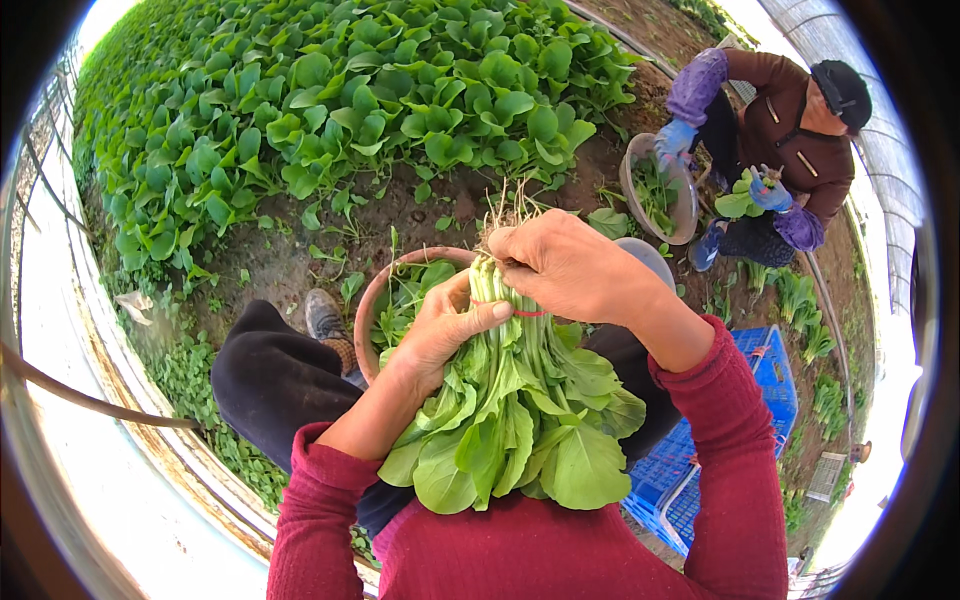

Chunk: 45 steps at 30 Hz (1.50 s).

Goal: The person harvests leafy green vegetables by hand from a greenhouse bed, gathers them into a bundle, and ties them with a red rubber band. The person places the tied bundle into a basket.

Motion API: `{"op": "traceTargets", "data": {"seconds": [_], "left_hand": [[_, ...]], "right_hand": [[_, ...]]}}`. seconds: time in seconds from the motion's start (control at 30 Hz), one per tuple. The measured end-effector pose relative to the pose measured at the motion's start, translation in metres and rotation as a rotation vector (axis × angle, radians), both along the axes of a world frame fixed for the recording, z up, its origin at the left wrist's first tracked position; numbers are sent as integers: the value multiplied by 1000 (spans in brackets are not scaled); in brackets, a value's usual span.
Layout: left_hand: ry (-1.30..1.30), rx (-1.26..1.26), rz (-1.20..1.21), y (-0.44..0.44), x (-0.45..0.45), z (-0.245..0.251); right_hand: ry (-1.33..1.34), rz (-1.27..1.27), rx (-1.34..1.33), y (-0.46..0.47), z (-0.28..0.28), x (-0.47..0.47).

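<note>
A bunch of leafy greens (517, 420) hangs leaves down towards my lap, its stems and thin roots pointing up and away from me. A red band (529, 313) circles the pale stems. My left hand (450, 322) is closed around the stems from the left, its thumb lying across them by the band. My right hand (570, 262) grips the root end, with the fingertips at the base of the stems. Beyond my hands, partly covered by them, a round terracotta-coloured tub (366, 319) holds loose greens.
Dense growing greens (337, 97) fill the far left. At the right, a co-worker (795, 142) in gloves holds greens over a pale basin (686, 202). Blue plastic crates (780, 382) stand to my right, near bunches of greens (799, 300) on the soil.
</note>
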<state>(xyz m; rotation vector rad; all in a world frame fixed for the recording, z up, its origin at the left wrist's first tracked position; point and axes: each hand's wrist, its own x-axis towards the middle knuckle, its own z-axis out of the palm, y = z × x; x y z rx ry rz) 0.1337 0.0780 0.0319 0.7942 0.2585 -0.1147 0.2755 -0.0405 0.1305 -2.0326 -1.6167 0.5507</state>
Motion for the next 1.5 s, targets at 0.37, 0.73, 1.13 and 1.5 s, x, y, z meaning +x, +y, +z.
{"op": "traceTargets", "data": {"seconds": [0.37, 0.73, 1.13, 1.5], "left_hand": [[-59, 99, 8, 5, 5, 6], [-102, 178, 171, 24, -12, 36], [-268, 397, 142, 10, -11, 41], [-300, 421, 156, 15, -8, 59]], "right_hand": [[-55, -335, 157, -2, 12, -5], [823, -155, 392, -49, -61, -27], [314, -484, 534, -44, -43, -66], [423, -579, 436, -61, 16, -50]]}}
